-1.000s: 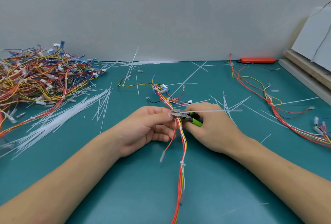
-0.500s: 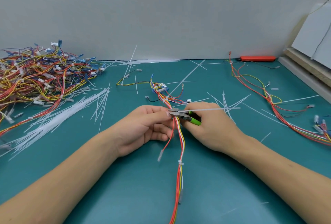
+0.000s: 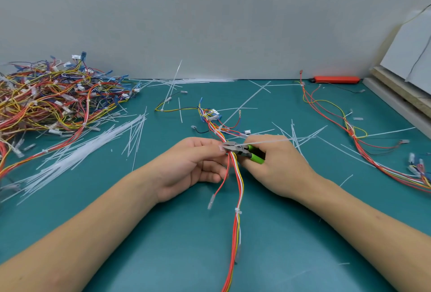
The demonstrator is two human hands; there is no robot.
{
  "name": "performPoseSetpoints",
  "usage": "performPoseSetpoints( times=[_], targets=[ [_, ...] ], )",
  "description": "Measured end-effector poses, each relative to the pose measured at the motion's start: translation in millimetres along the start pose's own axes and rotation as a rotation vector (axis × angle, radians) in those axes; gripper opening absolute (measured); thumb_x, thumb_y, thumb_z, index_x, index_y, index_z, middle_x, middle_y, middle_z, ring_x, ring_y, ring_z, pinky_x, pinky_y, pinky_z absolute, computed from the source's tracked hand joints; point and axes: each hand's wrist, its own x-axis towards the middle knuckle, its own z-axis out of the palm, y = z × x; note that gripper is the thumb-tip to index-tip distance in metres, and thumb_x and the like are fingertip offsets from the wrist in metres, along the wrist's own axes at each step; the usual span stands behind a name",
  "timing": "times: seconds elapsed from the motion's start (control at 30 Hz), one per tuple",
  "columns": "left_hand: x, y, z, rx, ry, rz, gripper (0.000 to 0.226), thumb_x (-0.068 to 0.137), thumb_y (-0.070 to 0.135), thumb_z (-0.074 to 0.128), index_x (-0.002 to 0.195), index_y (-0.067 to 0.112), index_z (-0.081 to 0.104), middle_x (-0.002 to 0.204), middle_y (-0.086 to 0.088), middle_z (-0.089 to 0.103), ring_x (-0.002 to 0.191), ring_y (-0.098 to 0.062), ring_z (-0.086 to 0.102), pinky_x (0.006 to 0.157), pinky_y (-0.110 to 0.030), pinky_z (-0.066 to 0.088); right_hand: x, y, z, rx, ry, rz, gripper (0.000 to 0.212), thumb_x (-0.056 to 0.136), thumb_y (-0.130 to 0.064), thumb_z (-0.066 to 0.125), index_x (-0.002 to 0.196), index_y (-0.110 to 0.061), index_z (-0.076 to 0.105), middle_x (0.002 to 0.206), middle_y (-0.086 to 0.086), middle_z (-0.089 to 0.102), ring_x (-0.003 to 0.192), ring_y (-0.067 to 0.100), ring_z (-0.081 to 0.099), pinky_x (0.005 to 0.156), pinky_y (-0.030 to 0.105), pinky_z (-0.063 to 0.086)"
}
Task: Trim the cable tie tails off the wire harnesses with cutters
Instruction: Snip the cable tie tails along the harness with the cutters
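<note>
At frame centre my left hand (image 3: 193, 165) pinches the harness (image 3: 236, 186), which runs top to bottom. My right hand (image 3: 277, 165) clenches the cutters (image 3: 235, 148), whose nose points left onto the tie. The tail (image 3: 275, 141) runs rightward over my knuckles. I can't make out the blades' exact seat against the tie head.

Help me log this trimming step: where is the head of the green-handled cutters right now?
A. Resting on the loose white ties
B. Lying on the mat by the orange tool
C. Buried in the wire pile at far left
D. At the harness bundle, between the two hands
D: the cutters, gripped by the right hand, have their metal head at the harness that the left hand pinches.
</note>
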Motion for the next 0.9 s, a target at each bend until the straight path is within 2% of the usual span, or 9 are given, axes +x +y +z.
performPoseSetpoints(
  times=[0.13, 0.27, 0.37, 0.63, 0.73, 0.8, 0.9],
  targets=[
    [1.6, -1.0, -1.0, -0.001, 0.003, 0.0, 0.015, 0.098, 0.017, 0.064, 0.091, 0.013, 0.077, 0.083, -0.007, 0.071, 0.061, -0.014, 0.066, 0.059, -0.023, 0.056, 1.0, 2.9, 0.8, 0.009, 0.0, -0.027, 0.025, 0.086, -0.047, 0.047, 0.07, -0.028, 0.053, 0.068, -0.006, 0.055, 0.073, 0.016, 0.052, 0.07, 0.039, 0.046],
    [2.7, -1.9, -1.2, 0.007, 0.003, 0.003, 0.016, 0.099, 0.016, 0.061, 0.093, 0.011, 0.075, 0.082, -0.008, 0.07, 0.061, -0.014, 0.066, 0.059, -0.023, 0.056, 0.6, 5.6, 1.7, -0.045, 0.003, -0.05, 0.034, 0.087, -0.046, 0.048, 0.075, -0.016, 0.061, 0.07, -0.006, 0.057, 0.072, 0.015, 0.051, 0.069, 0.036, 0.045],
    [3.0, -2.1, -1.8, 0.013, -0.002, 0.01, 0.018, 0.1, 0.016, 0.06, 0.092, 0.012, 0.075, 0.08, -0.007, 0.07, 0.061, -0.013, 0.066, 0.059, -0.022, 0.056, 1.1, 6.9, 2.1, -0.059, -0.003, -0.051, 0.028, 0.089, -0.04, 0.053, 0.075, -0.016, 0.061, 0.069, -0.007, 0.055, 0.071, 0.013, 0.05, 0.068, 0.034, 0.044],
    [3.4, -1.8, -2.1, 0.013, -0.003, 0.009, 0.014, 0.092, 0.022, 0.065, 0.087, 0.016, 0.077, 0.08, -0.006, 0.069, 0.061, -0.014, 0.065, 0.059, -0.023, 0.056, 0.9, 3.4, 1.4, 0.015, -0.016, -0.034, 0.019, 0.09, -0.028, 0.059, 0.073, -0.019, 0.06, 0.066, -0.006, 0.053, 0.069, 0.017, 0.051, 0.065, 0.038, 0.045],
    [3.3, -2.3, -2.1, 0.008, -0.008, 0.01, 0.013, 0.092, 0.022, 0.066, 0.09, 0.013, 0.076, 0.081, -0.008, 0.069, 0.062, -0.015, 0.065, 0.06, -0.023, 0.056, 0.4, 3.6, 0.6, -0.037, -0.013, 0.024, 0.028, 0.088, -0.037, 0.056, 0.074, -0.014, 0.065, 0.06, 0.0, 0.049, 0.063, 0.02, 0.046, 0.061, 0.042, 0.046],
    [2.7, -2.0, -2.1, 0.011, -0.016, 0.013, 0.013, 0.092, 0.022, 0.067, 0.092, 0.012, 0.075, 0.082, -0.008, 0.07, 0.062, -0.015, 0.065, 0.06, -0.023, 0.056, 1.6, 3.7, 0.2, -0.106, -0.011, 0.066, 0.038, 0.089, -0.044, 0.057, 0.07, -0.011, 0.058, 0.055, 0.003, 0.045, 0.06, 0.027, 0.044, 0.057, 0.044, 0.046],
    [1.1, -1.2, -1.5, 0.004, -0.019, 0.012, 0.013, 0.092, 0.023, 0.067, 0.091, 0.013, 0.075, 0.083, -0.008, 0.069, 0.063, -0.015, 0.065, 0.061, -0.023, 0.056, 0.7, 3.2, 0.3, -0.142, -0.009, 0.07, 0.042, 0.089, -0.046, 0.057, 0.069, -0.01, 0.054, 0.054, 0.003, 0.045, 0.06, 0.03, 0.045, 0.057, 0.046, 0.046]
  ],
)
